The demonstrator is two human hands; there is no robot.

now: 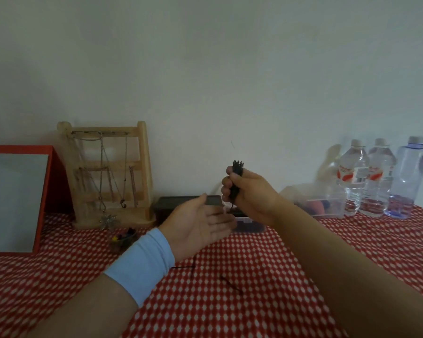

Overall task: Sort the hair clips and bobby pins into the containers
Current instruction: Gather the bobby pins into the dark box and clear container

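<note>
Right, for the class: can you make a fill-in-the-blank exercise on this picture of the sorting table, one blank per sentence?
1. The right hand grips a bundle of black ____.
2. The left hand is ____, fingers straight, holding nothing.
3. ____ water bottles stand at the right, by the wall.

Missing words: bobby pins; open; three.

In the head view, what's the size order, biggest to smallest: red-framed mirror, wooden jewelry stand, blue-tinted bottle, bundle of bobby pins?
1-2. red-framed mirror and wooden jewelry stand: alike in size, mirror cut off at the edge, so unranked.
3. blue-tinted bottle.
4. bundle of bobby pins, in the right hand.
</note>
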